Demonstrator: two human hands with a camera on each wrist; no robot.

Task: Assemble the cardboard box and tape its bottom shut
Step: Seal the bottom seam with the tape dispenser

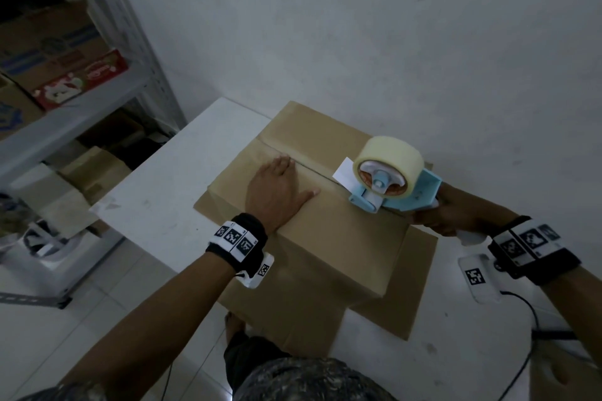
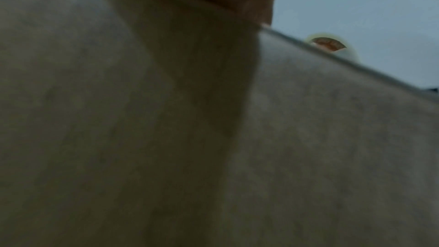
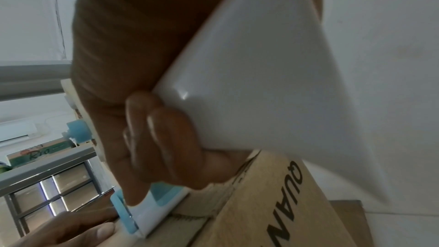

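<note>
A brown cardboard box stands bottom-up on the white table, its bottom flaps folded shut with a seam running across the top. My left hand lies flat on the near flap beside the seam, fingers straight. My right hand grips the handle of a light blue tape dispenser loaded with a clear tape roll. Its front end sits on the seam near the box's right edge. In the right wrist view my fingers curl round the white handle, above the box.
A metal shelf rack holding cardboard boxes stands to the left. Lower box flaps spread out on the table around the box's base. A white wall is right behind the table. A cable runs from my right wrist.
</note>
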